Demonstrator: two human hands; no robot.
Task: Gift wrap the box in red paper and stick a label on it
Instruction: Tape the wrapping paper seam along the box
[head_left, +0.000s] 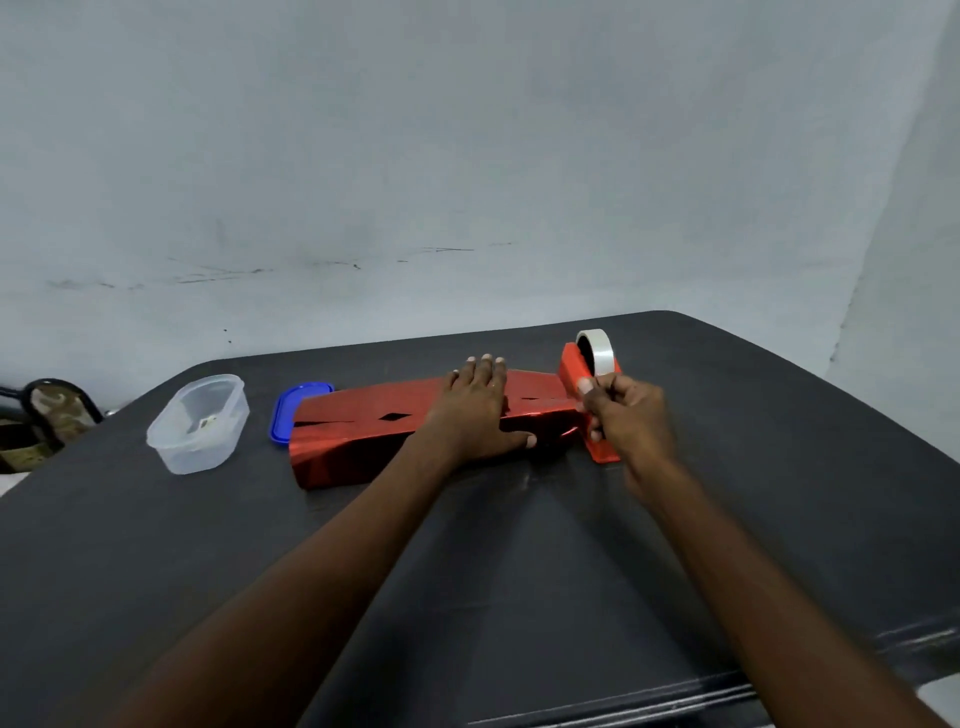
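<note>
While the left hand (475, 410) lies flat with straight fingers across the top of the red-wrapped box (363, 436), pinning the overlapped paper seam, the right hand (626, 415) has its fingers curled at the front of the red tape dispenser (582, 371), apparently pinching the free end of the tape (the strip itself is too thin and clear to make out). The box lies lengthwise on the dark table (519, 571), its right end touching or just beside the dispenser, with a blue lid (291, 410) behind its left end and a clear plastic container (197, 423) well to the left. The step in hand looks like drawing off a piece of tape to fix the seam. To do it well, the pressing hand should keep firm, even weight on the overlap, since small dark gaps along the seam suggest the edges are not lying tight and could spring apart if pressure lifts. The pull should be steady and angled down against the cutter so the strip tears cleanly, without dragging the light dispenser or nudging the box. A shiny foil surface may crease or show wrinkles, so the tape is best laid from the middle of the seam and smoothed outward. The ends of the parcel appear unfolded as yet, and no label is visible on it.
</note>
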